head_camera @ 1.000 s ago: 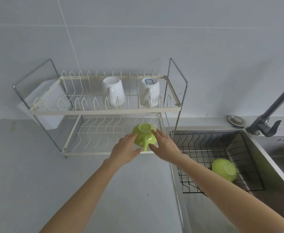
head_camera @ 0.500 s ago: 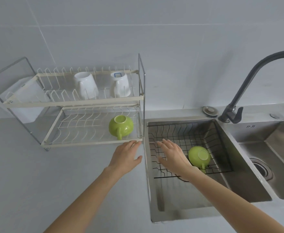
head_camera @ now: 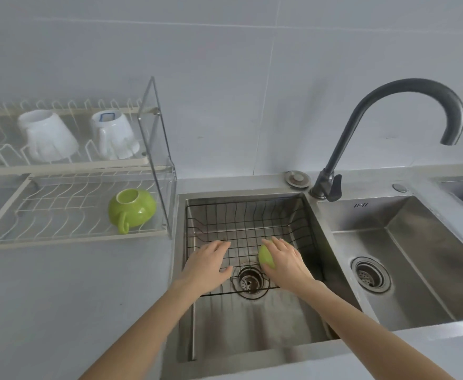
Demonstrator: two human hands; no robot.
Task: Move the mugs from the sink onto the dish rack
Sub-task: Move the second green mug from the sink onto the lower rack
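Fingers of the right hand are lying over a green mug in the wire basket of the left sink; whether they are gripping it, I cannot tell. Fingers of the left hand are spreading loose and grasping nothing, at 9 o'clock from the mug, apart from it. Drain: showing between the two hands, toward 6 o'clock. Dish rack: standing on the tabletop at 9 o'clock from the sink. Second green mug: lying upside down on the lower tier, at its right end. Two white mugs: sitting upside down on the upper tier. Dark faucet: arching at 1 o'clock.
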